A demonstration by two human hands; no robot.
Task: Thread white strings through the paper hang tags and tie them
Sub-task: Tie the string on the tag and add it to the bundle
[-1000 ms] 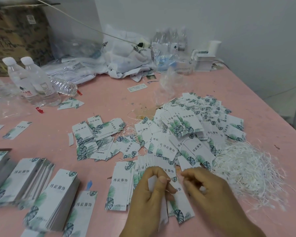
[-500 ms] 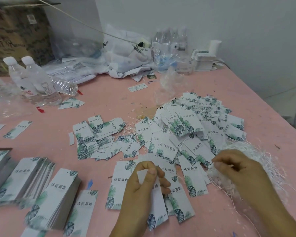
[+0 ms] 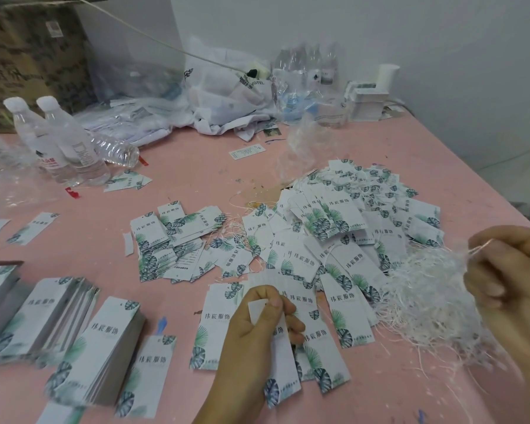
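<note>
Left hand grips a white leaf-printed paper hang tag; right hand pinches thin white strings above pink worktop.

Views: one only, head-worn, so nothing is shared with a second view.
Position: above the near edge of the pink table.
Direction: forward and down, toward the white wall.
Nearness: close; hands fill the bottom edge.
Lens: wide-angle.

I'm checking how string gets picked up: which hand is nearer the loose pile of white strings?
Right. The right hand is at the pile of white strings, pinching strands lifted from it. The left hand grips a hang tag further left.
</note>
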